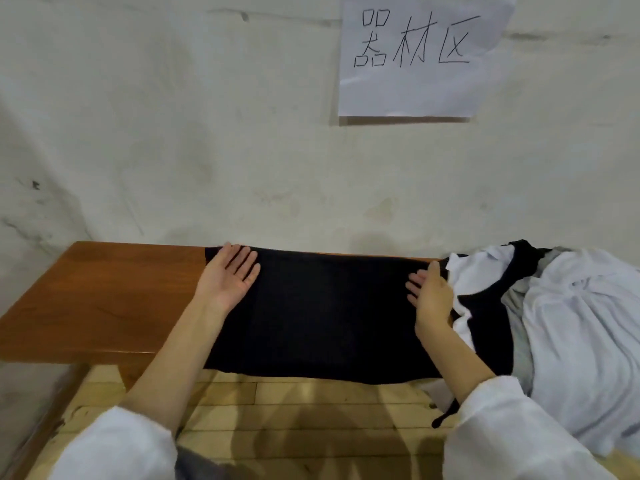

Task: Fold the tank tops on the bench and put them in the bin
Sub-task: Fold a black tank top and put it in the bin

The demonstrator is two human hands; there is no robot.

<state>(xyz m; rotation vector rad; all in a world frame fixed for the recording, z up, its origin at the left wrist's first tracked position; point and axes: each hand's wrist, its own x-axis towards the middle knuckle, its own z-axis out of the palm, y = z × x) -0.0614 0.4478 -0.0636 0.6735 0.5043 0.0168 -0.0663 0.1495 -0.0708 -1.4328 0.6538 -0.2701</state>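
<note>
Black tank top (318,313) spread flat on bench (104,299), frame centre; far edge at bench back edge, near edge overhanging front lip. Left hand (228,275) at garment's left edge: fingers straight, palm showing, gripping nothing. Right hand (431,296) at garment's right edge: fingers straight, gripping nothing. Bare bench surface open at centre left. Pile (571,323) of white, black, grey garments crowds right side (piece count cannot be told). Count: one spread top, one pile, one paper sign (415,57) upper right.
</note>
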